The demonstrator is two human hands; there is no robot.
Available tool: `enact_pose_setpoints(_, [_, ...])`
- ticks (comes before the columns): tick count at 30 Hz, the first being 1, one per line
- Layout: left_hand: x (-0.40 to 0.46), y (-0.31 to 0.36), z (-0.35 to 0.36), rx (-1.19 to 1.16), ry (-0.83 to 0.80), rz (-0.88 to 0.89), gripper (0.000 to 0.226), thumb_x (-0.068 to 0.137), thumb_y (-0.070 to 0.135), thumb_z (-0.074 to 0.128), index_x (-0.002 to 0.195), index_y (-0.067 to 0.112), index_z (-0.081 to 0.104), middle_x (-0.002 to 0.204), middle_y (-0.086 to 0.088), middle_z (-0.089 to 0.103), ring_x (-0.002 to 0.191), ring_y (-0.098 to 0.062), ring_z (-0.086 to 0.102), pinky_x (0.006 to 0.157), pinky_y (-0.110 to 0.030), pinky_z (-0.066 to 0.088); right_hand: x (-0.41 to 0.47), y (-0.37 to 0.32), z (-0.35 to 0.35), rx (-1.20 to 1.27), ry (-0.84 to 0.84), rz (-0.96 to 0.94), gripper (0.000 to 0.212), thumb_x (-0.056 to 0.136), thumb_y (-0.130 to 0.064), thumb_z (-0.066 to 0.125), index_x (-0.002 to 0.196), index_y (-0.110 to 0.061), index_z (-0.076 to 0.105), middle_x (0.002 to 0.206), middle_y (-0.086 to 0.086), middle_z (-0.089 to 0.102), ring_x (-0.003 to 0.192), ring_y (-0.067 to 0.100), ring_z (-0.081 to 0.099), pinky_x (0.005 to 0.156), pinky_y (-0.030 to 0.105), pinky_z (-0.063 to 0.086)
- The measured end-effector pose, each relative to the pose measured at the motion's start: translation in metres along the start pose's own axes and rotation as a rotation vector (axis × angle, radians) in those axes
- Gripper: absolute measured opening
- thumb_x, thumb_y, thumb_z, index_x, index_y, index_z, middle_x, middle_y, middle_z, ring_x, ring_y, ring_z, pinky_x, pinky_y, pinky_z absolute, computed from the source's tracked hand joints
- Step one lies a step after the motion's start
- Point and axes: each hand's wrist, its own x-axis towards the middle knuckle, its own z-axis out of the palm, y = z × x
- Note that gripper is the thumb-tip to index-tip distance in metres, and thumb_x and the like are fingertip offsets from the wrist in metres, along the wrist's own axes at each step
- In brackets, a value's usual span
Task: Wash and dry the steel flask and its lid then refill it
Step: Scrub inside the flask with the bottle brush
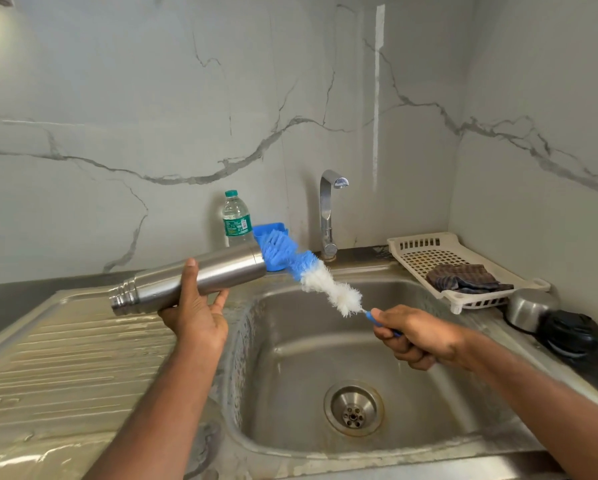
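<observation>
Your left hand [193, 313] grips the steel flask [190, 278] from beneath, thumb over its side, holding it nearly level above the seam between the draining board [65, 358] and the sink [290, 344]. Its threaded neck points left and its base points right. Your right hand [415, 336] is closed round the blue handle of a bottle brush [311, 271], whose blue-and-white bristles slant up to the flask's base. What is inside the flask cannot be seen.

The flask's lid [533, 308] lies beside a black cap [569, 334] on the right rim. The cream rack [429, 254] holds a dark folded cloth [463, 278]. Behind the flask are a clear water bottle [235, 218] and a blue holder [273, 263] beside the tap [328, 213].
</observation>
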Motion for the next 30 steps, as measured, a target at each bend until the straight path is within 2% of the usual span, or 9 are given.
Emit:
enact_pose_setpoints(4, [-0.010, -0.005, 0.005, 0.011, -0.020, 0.005, 0.067, 0.079, 0.016, 0.086, 0.132, 0.016, 0.044, 0.131, 0.000, 0.065, 0.117, -0.017, 0.065, 0.069, -0.047, 0.062, 0.005, 0.001, 0.009, -0.066, 0.009, 0.034, 0.048, 0.106, -0.055, 0.032, 0.070, -0.025, 0.037, 0.065, 0.002, 0.016, 0.054, 0.016, 0.006, 0.043, 0.020, 0.010])
enact_pose_setpoints(7, [-0.003, 0.001, 0.004, -0.007, 0.001, 0.026, 0.063, 0.080, 0.017, 0.086, 0.126, 0.018, 0.043, 0.135, -0.001, 0.062, 0.121, -0.017, 0.062, 0.069, -0.047, 0.061, -0.004, 0.002, -0.001, -0.006, -0.040, 0.040, 0.047, 0.106, -0.055, 0.035, 0.069, -0.026, 0.039, 0.063, 0.001, 0.017, 0.052, 0.015, 0.005, 0.041, 0.017, 0.011])
enact_pose_setpoints(11, [-0.008, -0.005, 0.003, -0.002, -0.027, 0.001, 0.059, 0.080, 0.017, 0.086, 0.120, 0.021, 0.044, 0.134, 0.000, 0.063, 0.120, -0.017, 0.064, 0.081, -0.055, 0.060, 0.000, -0.005, 0.008, 0.035, 0.008, 0.012, 0.046, 0.107, -0.053, 0.034, 0.071, -0.025, 0.038, 0.063, 0.001, 0.016, 0.051, 0.014, 0.005, 0.040, 0.016, 0.010])
enact_pose_setpoints(17, [0.000, -0.001, 0.001, -0.037, -0.016, 0.008, 0.061, 0.079, 0.020, 0.087, 0.123, 0.021, 0.045, 0.135, 0.001, 0.062, 0.121, -0.018, 0.063, 0.087, -0.059, 0.058, -0.007, -0.007, 0.002, 0.106, -0.043, 0.023, 0.045, 0.106, -0.053, 0.037, 0.071, -0.025, 0.040, 0.068, 0.003, 0.013, 0.050, 0.012, 0.005, 0.039, 0.017, 0.008])
enact_pose_setpoints(22, [-0.008, -0.005, 0.005, 0.006, -0.057, 0.006, 0.070, 0.080, 0.017, 0.086, 0.134, 0.017, 0.043, 0.135, 0.002, 0.063, 0.121, -0.017, 0.063, 0.086, -0.058, 0.058, -0.003, -0.008, 0.008, 0.054, -0.035, 0.048, 0.046, 0.106, -0.054, 0.035, 0.071, -0.025, 0.039, 0.068, 0.002, 0.014, 0.050, 0.012, 0.006, 0.038, 0.016, 0.010])
enact_pose_setpoints(26, [-0.004, -0.002, 0.003, -0.008, -0.030, 0.029, 0.073, 0.078, 0.018, 0.087, 0.135, 0.015, 0.042, 0.136, 0.000, 0.061, 0.122, -0.017, 0.062, 0.085, -0.056, 0.059, -0.006, -0.010, 0.003, 0.120, -0.046, 0.048, 0.045, 0.106, -0.054, 0.037, 0.071, -0.025, 0.041, 0.068, 0.002, 0.015, 0.050, 0.012, 0.006, 0.038, 0.017, 0.008])
enact_pose_setpoints(30, [-0.009, -0.005, 0.006, 0.022, -0.074, 0.026, 0.064, 0.080, 0.016, 0.086, 0.129, 0.020, 0.045, 0.135, 0.003, 0.063, 0.122, -0.016, 0.062, 0.082, -0.055, 0.060, -0.002, -0.007, 0.012, 0.044, -0.045, 0.078, 0.045, 0.106, -0.055, 0.035, 0.072, -0.025, 0.041, 0.067, 0.000, 0.016, 0.051, 0.012, 0.006, 0.038, 0.017, 0.009])
